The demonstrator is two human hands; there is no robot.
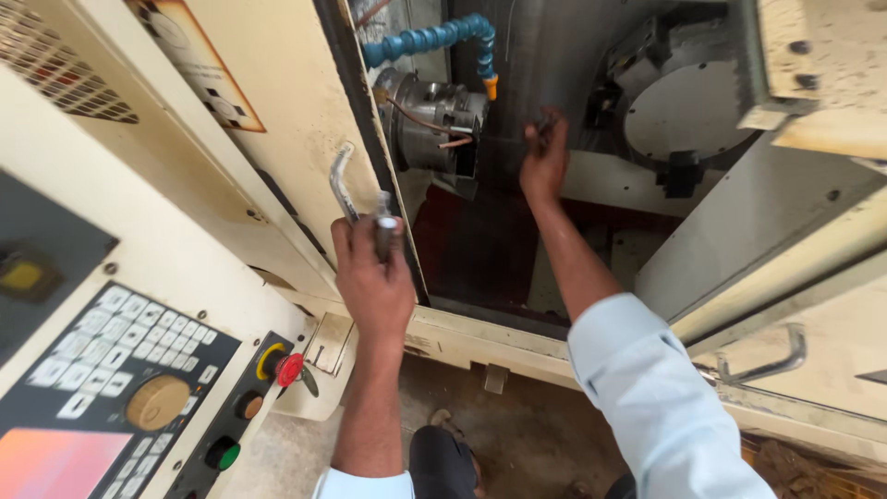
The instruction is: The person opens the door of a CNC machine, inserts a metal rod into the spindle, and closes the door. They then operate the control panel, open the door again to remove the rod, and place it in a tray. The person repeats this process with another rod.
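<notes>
Cream-painted sheet metal everywhere here, it's the housing of a lathe-type machine with its sliding door (277, 120) pushed open. The left hand (374, 277) is up by the edge of that door, fingers curled shut around a small dark cylindrical tool with a shiny tip (385, 226). Can't really tell what the tool is, the fist covers most of it. It sits just beside the bent metal door handle (342, 180), maybe touching it, hard to say.

The right hand (545, 162) is reaching deep inside the machine, close to the steel chuck (434, 115). The fingers look bunched together around something thin and dark (547, 122), but it's blurry and in shadow, so whether it's actually gripping that thing I can't tell. A blue segmented coolant hose with an orange nozzle (443, 37) hangs above the chuck. Further right there's a round grey turret disc (684, 115), partly hidden behind the housing.

Bottom left is the control panel: pale keypad (129, 346), a tan round knob (157, 402), a red mushroom button on a yellow ring (288, 368), and a green button (227, 455). The screen corner is cut off by the frame edge. A second door handle (767, 360) shows lower right. The light blue sleeve (656, 397) hides part of the floor, and something dark down between the arms is too unclear to name.
</notes>
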